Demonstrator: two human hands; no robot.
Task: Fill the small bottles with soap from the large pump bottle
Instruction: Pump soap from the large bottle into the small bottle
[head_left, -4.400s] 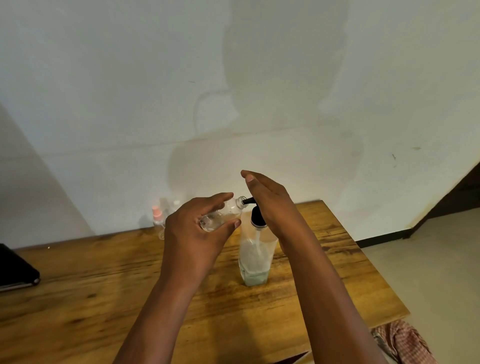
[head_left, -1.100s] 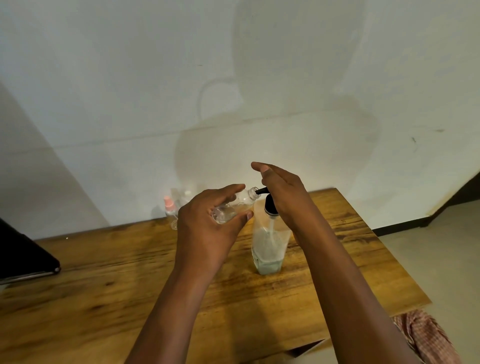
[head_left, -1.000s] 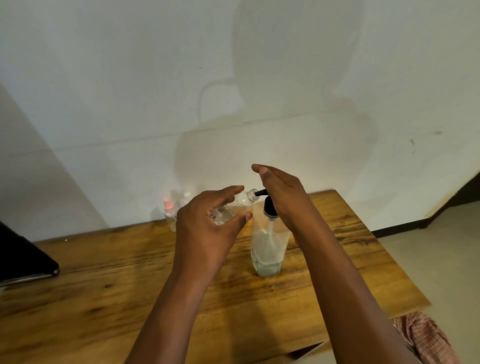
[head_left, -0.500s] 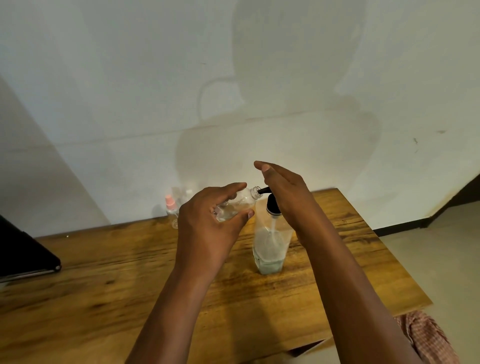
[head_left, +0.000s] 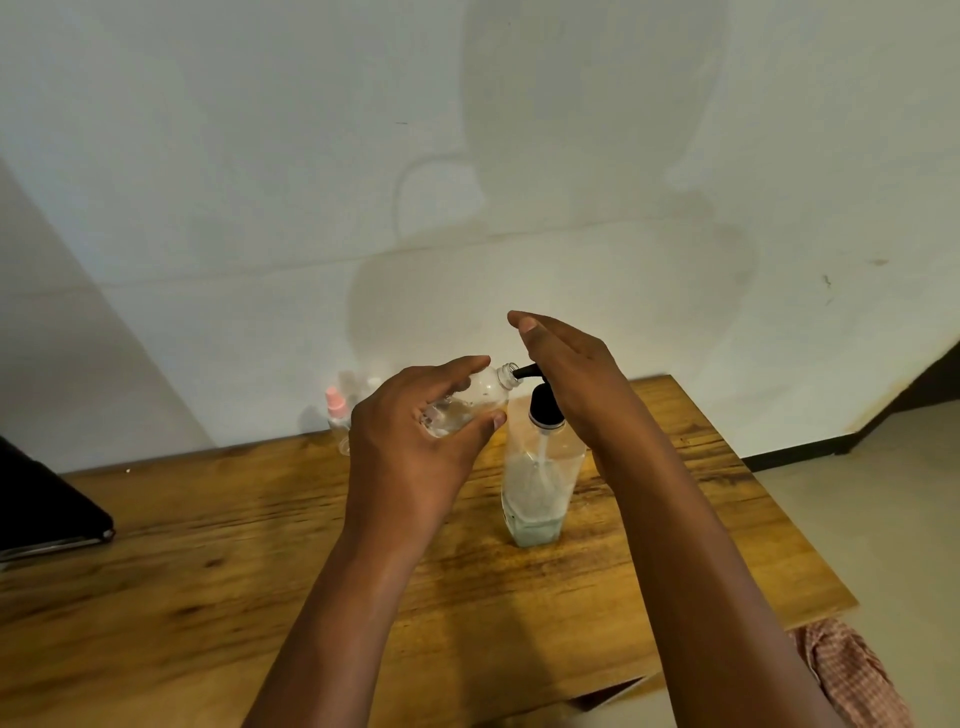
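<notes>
You gripped the light, slippery small bottle (head_left: 470, 402) mid-body in left hand (head_left: 410, 447) fingers, flat right hand (head_left: 571, 374) pressing the pump bottle (head_left: 537, 488).

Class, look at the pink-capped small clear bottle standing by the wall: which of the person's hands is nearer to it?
Left. The left hand is just right of the pink-capped small clear bottle, holding another small clear bottle; the right hand is farther right, on the black pump.

Grainy wooden table (head_left: 208, 545), clear plastic bottles (head_left: 535, 483)
</notes>
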